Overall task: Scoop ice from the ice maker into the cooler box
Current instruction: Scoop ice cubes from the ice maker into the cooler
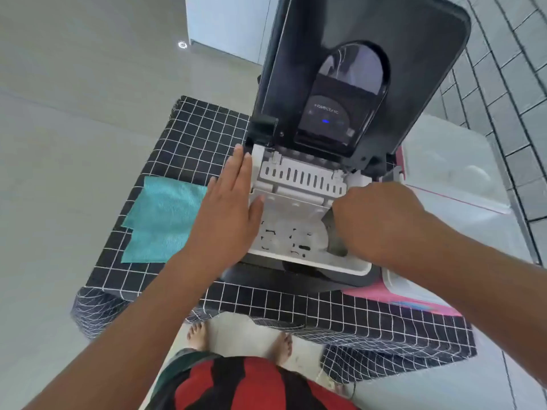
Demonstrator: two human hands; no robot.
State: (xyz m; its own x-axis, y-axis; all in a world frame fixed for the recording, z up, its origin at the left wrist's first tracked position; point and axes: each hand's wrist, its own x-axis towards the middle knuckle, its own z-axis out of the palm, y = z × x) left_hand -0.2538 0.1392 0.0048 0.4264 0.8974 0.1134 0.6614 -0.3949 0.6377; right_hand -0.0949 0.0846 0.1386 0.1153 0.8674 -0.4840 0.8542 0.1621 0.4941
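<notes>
The black ice maker (296,273) stands on the table with its lid (361,69) swung up and open. Its white inner basket (284,238) holds pale ice. My left hand (231,208) lies flat with straight fingers against the left rim of the basket. Over the basket's right side, my right hand (381,220) grips a dark scoop (334,232), whose blade dips into the ice. The pink and white cooler box (414,297) sits to the right of the ice maker, its translucent lid (455,176) open; the interior is mostly hidden by my right arm.
A black tablecloth with a white grid (266,303) covers the small table. A teal cloth (162,220) lies on it left of the ice maker. Grey floor surrounds the table, and my bare feet (239,341) stand at its near edge.
</notes>
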